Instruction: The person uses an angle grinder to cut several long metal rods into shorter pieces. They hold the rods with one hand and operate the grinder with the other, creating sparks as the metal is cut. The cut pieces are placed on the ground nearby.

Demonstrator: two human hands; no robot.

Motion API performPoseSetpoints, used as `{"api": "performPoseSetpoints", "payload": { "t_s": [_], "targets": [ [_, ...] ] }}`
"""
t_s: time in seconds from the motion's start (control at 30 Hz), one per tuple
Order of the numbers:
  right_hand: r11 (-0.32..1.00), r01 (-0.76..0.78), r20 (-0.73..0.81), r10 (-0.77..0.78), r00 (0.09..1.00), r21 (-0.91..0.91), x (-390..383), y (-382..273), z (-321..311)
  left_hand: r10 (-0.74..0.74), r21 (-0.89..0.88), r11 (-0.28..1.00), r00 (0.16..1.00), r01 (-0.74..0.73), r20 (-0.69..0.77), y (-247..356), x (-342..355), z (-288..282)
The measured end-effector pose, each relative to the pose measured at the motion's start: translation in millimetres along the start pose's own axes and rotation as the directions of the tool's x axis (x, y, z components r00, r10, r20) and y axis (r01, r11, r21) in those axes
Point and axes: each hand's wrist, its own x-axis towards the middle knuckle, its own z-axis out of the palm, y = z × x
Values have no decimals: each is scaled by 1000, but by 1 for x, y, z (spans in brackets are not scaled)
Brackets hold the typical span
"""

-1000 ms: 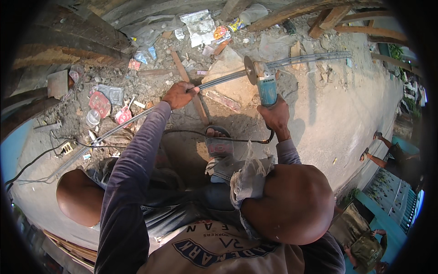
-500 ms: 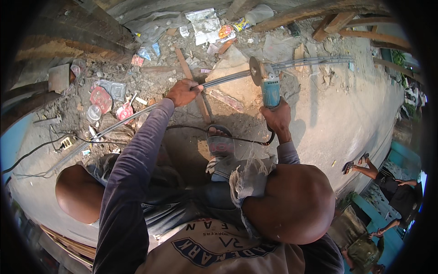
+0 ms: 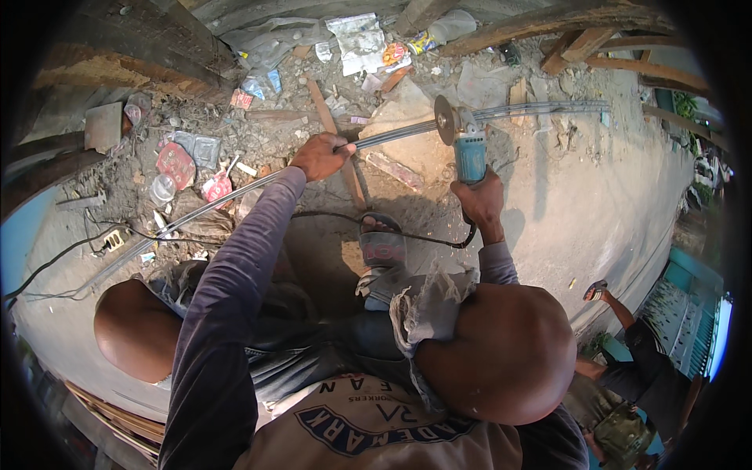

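My left hand (image 3: 321, 157) grips a bundle of long, thin metal rods (image 3: 392, 135) that runs diagonally from the lower left to the upper right. My right hand (image 3: 479, 196) is wrapped round the teal body of an angle grinder (image 3: 471, 157), whose upright disc (image 3: 445, 119) is at the rods, to the right of my left hand; whether it touches them is hard to tell. The black cord (image 3: 329, 216) runs from the grinder's handle past my sandalled foot (image 3: 379, 243). Tiny bright specks show near the cord below my right hand. A wooden strip (image 3: 352, 176) lies under the rods.
Rubble and litter, including a red wrapper (image 3: 174, 164), cover the ground. Timber beams (image 3: 548, 23) line the far side and left. A socket block (image 3: 114, 240) with wires sits at the left. Concrete floor (image 3: 595, 204) extends right, where other people (image 3: 638, 364) are at the lower edge.
My hands, the grinder and the rods appear slightly farther right in the view, with little other movement. The people at the right have shifted, their legs now lower in the picture.
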Motion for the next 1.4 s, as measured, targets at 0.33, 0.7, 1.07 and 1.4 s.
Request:
{"api": "performPoseSetpoints", "payload": {
  "t_s": [0.33, 0.7, 1.07, 1.4],
  "targets": [
    [1000, -2, 2, 2, 1000, -17, -6, -12, 8, -12, -39, 999, 1000, 11, -22, -19, -6, 0],
    [1000, 3, 17, -3, 1000, 10, -16, -16, 12, -31, -22, 999, 999, 31, -20, -15, -19, -10],
    [1000, 5, 5, -5, 1000, -14, -17, -24, 18, -9, -33, 999, 1000, 8, -27, -28, -23, -11],
    [1000, -10, 13, 10, 1000, 3, -26, -26, 27, -30, -20, 999, 999, 30, -38, -35, -29, -15]
  ]
}}
